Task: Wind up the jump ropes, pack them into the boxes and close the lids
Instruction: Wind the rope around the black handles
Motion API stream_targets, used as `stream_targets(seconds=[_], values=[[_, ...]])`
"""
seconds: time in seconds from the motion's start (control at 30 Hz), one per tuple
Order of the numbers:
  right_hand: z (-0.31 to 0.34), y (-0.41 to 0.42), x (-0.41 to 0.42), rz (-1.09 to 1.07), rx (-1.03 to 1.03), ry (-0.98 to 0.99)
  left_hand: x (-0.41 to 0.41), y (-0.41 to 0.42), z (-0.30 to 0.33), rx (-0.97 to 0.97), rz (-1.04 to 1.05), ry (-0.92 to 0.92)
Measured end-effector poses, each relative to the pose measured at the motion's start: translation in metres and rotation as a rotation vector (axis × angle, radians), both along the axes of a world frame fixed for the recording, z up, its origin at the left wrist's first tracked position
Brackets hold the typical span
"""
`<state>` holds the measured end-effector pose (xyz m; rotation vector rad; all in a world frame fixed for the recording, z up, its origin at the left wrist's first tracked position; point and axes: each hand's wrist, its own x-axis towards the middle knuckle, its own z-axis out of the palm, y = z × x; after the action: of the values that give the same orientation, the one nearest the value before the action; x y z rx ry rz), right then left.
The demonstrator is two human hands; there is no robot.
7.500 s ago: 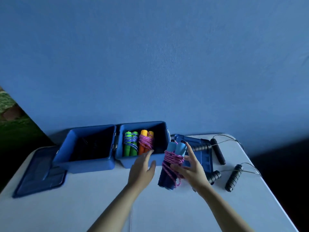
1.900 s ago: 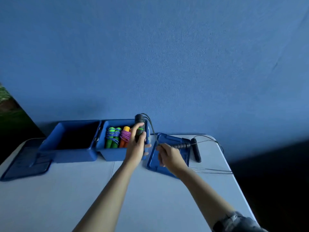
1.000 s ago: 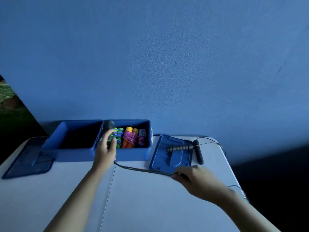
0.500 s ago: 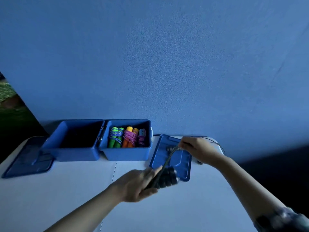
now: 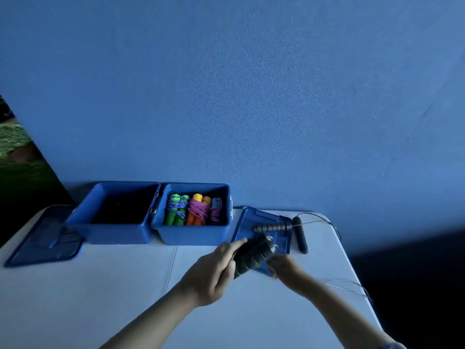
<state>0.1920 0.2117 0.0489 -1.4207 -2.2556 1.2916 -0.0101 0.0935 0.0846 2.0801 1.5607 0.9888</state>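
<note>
Left grip clasps the paired black foam rope handles near the surface's right edge; right grip blurred, state unclear.

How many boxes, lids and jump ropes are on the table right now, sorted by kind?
Blue boxes: 2, the left box and the right box.
Lids: 2, the left lid and the right lid.
Wound ropes in the right box: 3, green, orange, blue.
Black ropes outside: 2, one held in the left hand, one loose.
Total: 9.

left hand curled gripping, right hand blurred, close beside
</note>
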Motion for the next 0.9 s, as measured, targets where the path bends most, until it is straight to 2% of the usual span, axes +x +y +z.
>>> stream_targets(seconds=[0.07, 0.2, 0.37, 0.47, 0.53, 0.6, 0.7, 0.83, 0.9], values=[[-0.009, -0.017, -0.007, -0.002, -0.006, 0.027, -0.003, 0.006, 0.004, 0.019, 0.098, -0.013], [-0.024, -0.048, -0.022, 0.008, 0.031, 0.099, -0.010, 0.023, 0.012, 0.041, 0.355, -0.178], [-0.034, -0.081, -0.032, 0.089, 0.068, 0.004, -0.028, 0.048, 0.025, 0.122, 0.681, -0.274], [-0.023, -0.099, -0.036, 0.150, 0.140, -0.092, -0.041, 0.059, 0.025, 0.083, 0.890, -0.177], [-0.007, -0.106, -0.040, 0.236, 0.222, -0.100, -0.048, 0.060, 0.018, 0.033, 0.952, -0.084], [0.017, -0.109, -0.041, 0.288, 0.307, -0.095, -0.054, 0.057, 0.009, -0.023, 0.942, 0.044], [0.047, -0.100, -0.034, 0.302, 0.431, -0.108, -0.064, 0.047, -0.014, -0.101, 0.798, 0.223], [0.070, -0.079, -0.021, 0.320, 0.643, -0.102, -0.070, 0.033, -0.047, -0.158, 0.602, 0.586], [0.077, -0.068, -0.018, 0.313, 0.703, -0.076, -0.058, 0.024, -0.054, -0.107, 0.485, 0.620]])
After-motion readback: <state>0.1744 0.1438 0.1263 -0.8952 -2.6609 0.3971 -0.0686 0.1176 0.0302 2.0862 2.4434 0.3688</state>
